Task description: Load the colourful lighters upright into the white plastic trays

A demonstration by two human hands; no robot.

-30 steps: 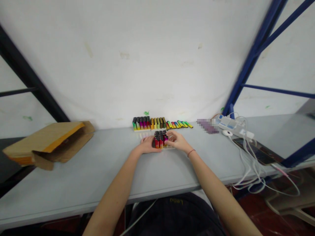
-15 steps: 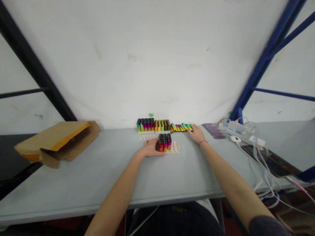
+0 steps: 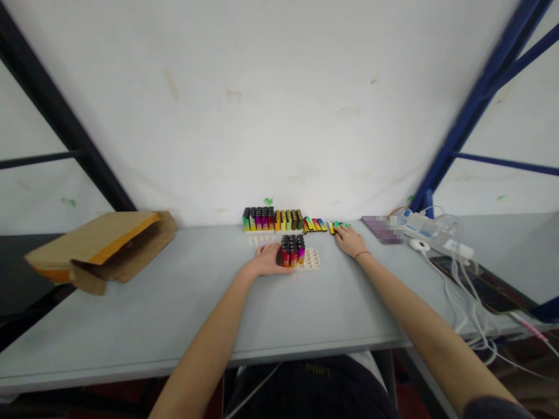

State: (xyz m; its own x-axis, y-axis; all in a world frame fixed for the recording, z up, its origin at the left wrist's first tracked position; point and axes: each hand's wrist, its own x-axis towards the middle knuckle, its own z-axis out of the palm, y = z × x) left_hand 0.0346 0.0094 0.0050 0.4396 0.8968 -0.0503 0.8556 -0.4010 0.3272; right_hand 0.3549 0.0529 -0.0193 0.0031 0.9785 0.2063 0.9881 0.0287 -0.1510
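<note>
A white tray (image 3: 312, 259) with round holes stands on the table, its left part filled with upright lighters (image 3: 293, 255) that are red, pink and purple with black tops. My left hand (image 3: 267, 260) curls around the left end of this tray, thumb along the front and fingers behind. Farther right, my right hand (image 3: 349, 240) closes over several loose green and yellow lighters (image 3: 332, 227) lying near the wall; its fingertips partly cover them. Left of those, more loose colourful lighters (image 3: 315, 224) lie side by side.
Two filled blocks of upright lighters, one multicoloured (image 3: 258, 220) and one yellow (image 3: 288, 220), stand against the wall. An opened brown paper package (image 3: 100, 247) lies at left. On the right are a purple booklet (image 3: 382, 229), a power strip (image 3: 437, 234), white cables and a dark tablet (image 3: 480, 285).
My right hand has shifted slightly right and towards me, and a gap has opened in the row of loose lighters. My left hand stays at the tray.
</note>
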